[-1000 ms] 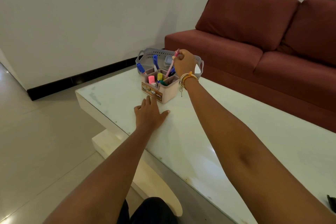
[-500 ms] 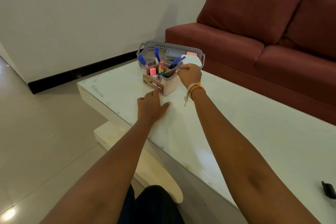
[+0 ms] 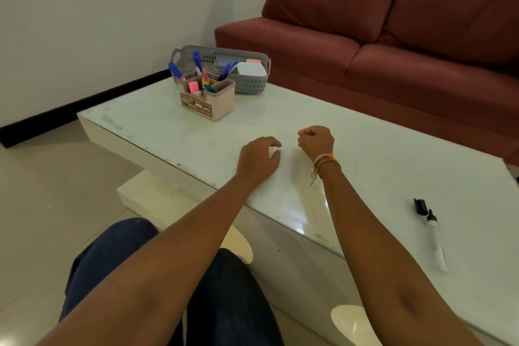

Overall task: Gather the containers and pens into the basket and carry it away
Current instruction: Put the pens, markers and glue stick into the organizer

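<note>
Two hands are seen over the near half of the white glass-topped counter (image 3: 365,177), and nothing is held in either one. The left hand (image 3: 259,157) is rested on the glass with its fingers loosely curled, pretty relaxed looking. The right hand (image 3: 316,141) is balled into a loose fist just beside it, with a few thread bracelets (image 3: 323,161) worn at the wrist.

Way over at the far left corner the grey perforated basket (image 3: 250,84) is parked, well apart from both hands. A white lidded container (image 3: 250,69) is sat inside it, plus what looks like a clear container (image 3: 224,61) and something pink (image 3: 252,61) behind, though those are too small to be made out properly. Right in front of the basket, touching or nearly so, a pink pen holder (image 3: 209,98) is stood on the counter, and it's stuffed with blue pens (image 3: 198,60), a pink eraser-ish block (image 3: 193,87) and some green and yellow bits.

Off at the right edge, a white marker (image 3: 435,241) is left lying on the glass with its black cap (image 3: 420,206) off, just beyond its tip. That one is nowhere near the basket.

Nothing is set between the hands and the pen holder, just bare glass. A dark red sofa (image 3: 393,36) is pushed up behind the counter, close to the basket's far side. Dark trousers (image 3: 224,303) are visible at the bottom, over a pale tiled floor (image 3: 42,205).
</note>
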Demonstrator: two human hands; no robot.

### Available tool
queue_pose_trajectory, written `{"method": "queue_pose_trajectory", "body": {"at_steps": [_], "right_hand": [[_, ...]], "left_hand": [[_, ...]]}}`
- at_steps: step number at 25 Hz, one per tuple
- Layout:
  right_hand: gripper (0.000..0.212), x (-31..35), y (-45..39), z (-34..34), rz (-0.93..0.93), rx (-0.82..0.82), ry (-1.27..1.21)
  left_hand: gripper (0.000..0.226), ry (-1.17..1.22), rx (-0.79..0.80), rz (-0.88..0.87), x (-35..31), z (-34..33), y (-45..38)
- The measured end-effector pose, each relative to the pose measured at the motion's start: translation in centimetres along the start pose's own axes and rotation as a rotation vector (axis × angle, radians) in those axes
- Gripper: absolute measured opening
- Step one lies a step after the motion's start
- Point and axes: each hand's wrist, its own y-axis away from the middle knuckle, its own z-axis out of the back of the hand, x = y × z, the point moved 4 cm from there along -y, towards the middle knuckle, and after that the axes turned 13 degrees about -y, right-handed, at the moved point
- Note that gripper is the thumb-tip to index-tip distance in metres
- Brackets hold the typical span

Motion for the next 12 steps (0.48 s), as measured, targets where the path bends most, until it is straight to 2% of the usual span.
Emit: {"method": "queue_pose_trajectory", "body": {"at_steps": [2,4,6,9,12], "right_hand": [[0.025,-0.7,1.2,1.2,0.081,-0.051,0.089],[0.019,-0.8,2.2,1.5,0.197,-0.026,0.209],[0.019,-0.4,3.2,2.1,0.233,-0.017,0.268],[0.02,0.7,3.4,5.9,0.138,-0.081,0.357],[0.029,0.6,3.5,13.7,-0.15,-0.116,0.581]], "left_hand": [[0.017,0.228,-0.098,0.042,-3.6,-0.1,0.5],[0.015,0.28,-0.157,-0.004,-7.7,-0.2,0.3],[0.016,0.286,-0.194,-0.08,-11.2,-0.1,-0.2],[0.016,0.329,-0.229,-0.07,-13.3,-0.5,-1.0],[0.019,0.384,-0.12,0.054,-13.9,-3.8,-0.2]]}}
